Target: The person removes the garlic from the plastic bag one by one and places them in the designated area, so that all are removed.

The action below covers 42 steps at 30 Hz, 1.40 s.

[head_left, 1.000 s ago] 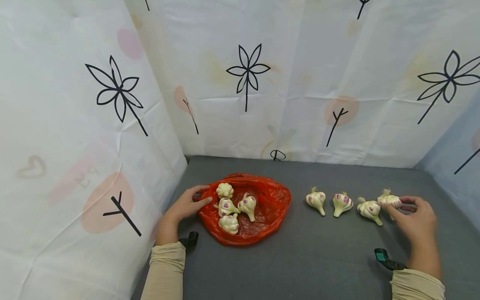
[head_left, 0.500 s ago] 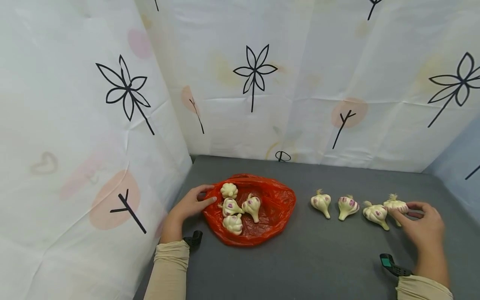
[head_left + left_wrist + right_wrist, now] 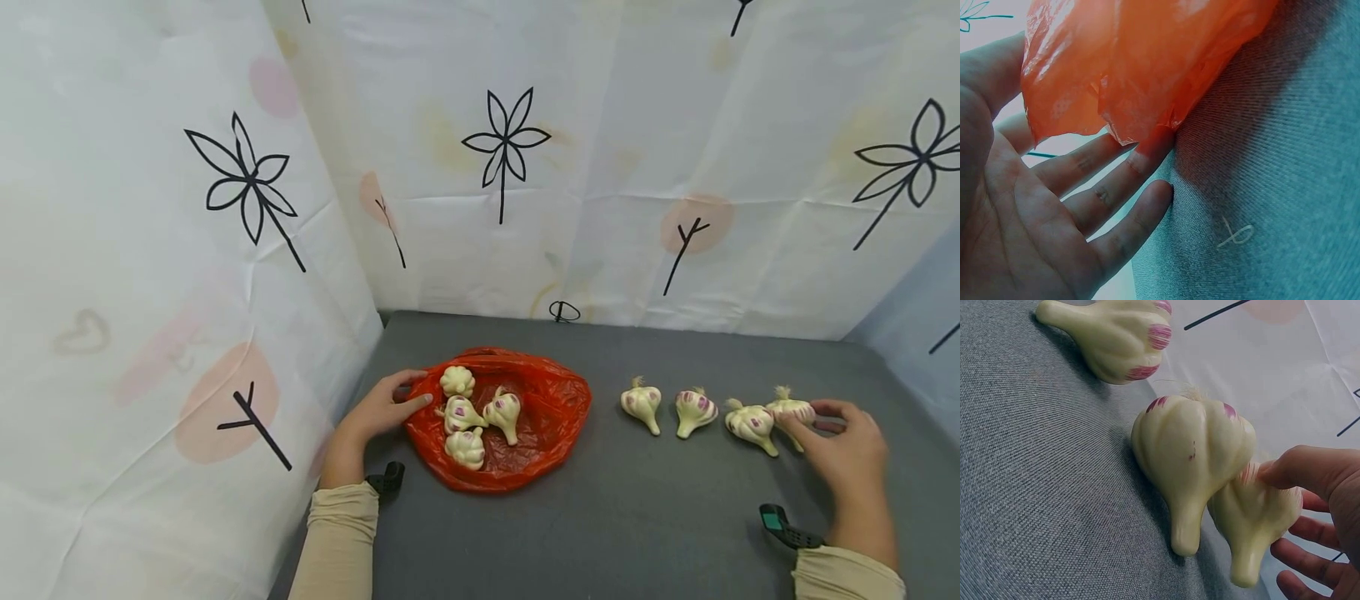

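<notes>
My left hand (image 3: 378, 408) holds the left rim of a red plastic bag (image 3: 555, 400), thumb on the inner side and fingers outside. In the left wrist view, the thin bag (image 3: 1147, 56) hides the thumb tip. Inside the bag lie several garlic bulbs (image 3: 465, 450). At the right, my right hand (image 3: 847, 442) grips the rightmost garlic bulb (image 3: 791, 410) between thumb and fingers. A purple-streaked bulb (image 3: 750, 423) lies just left of it; in the right wrist view that bulb (image 3: 1194, 450) partly overlaps the gripped one (image 3: 1250, 531).
Two more garlic bulbs, one at the row's left end (image 3: 641, 404) and one beside it (image 3: 695, 411), lie between the bag and my right hand. Everything rests on a dark grey table (image 3: 600, 533). A white cloth (image 3: 600, 250) with printed flowers stands behind and at both sides.
The head view has shifted a little, so everything appears slightly further right than a second ago. Hands, bag and garlic keep their places relative to one another.
</notes>
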Available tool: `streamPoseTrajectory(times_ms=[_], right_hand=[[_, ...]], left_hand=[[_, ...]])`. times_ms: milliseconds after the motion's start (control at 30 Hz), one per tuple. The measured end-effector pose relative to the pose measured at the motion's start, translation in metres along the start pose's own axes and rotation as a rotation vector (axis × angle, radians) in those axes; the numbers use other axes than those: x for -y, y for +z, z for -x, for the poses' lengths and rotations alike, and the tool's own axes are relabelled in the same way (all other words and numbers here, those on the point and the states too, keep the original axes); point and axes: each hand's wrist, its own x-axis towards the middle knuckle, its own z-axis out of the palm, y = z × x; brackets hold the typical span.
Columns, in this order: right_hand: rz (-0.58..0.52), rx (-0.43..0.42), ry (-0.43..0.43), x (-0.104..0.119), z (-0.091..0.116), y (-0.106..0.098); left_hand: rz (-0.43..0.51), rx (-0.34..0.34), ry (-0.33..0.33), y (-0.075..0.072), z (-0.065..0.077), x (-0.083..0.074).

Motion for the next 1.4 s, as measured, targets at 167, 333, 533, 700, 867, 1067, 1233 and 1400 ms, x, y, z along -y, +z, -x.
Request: streamPoseTrajectory(times_ms=[167, 333, 533, 700, 867, 1067, 1233, 1400], right_hand=[[0.001, -0.005, -0.041, 0.000, 0.000, -0.001], [-0.003, -0.010, -0.029, -0.001, 0.001, -0.001], [-0.010, -0.016, -0.013, 0.001, 0.002, -0.002], [-0.006, -0.020, -0.011, 0.003, 0.003, -0.002], [-0.007, -0.023, -0.009, 0.006, 0.004, -0.003], [-0.008, -0.019, -0.010, 0.012, 0.005, -0.004], [0.002, -0.026, -0.058, 0.020, 0.008, -0.005], [-0.019, -0.033, -0.128, 0.031, 0.014, -0.001]], left_hand=[[-0.003, -0.006, -0.003, 0.000, 0.001, 0.000], [0.000, -0.005, -0.002, 0.000, 0.002, -0.001], [-0.004, -0.007, -0.009, 0.001, 0.002, -0.002], [-0.003, -0.009, -0.014, 0.001, 0.002, -0.001], [0.003, -0.005, -0.014, 0.001, 0.001, 0.000], [0.005, -0.007, -0.010, 0.001, 0.001, -0.001], [0.006, -0.006, -0.007, 0.001, 0.001, -0.001], [0.011, -0.004, -0.007, 0.001, 0.002, -0.001]])
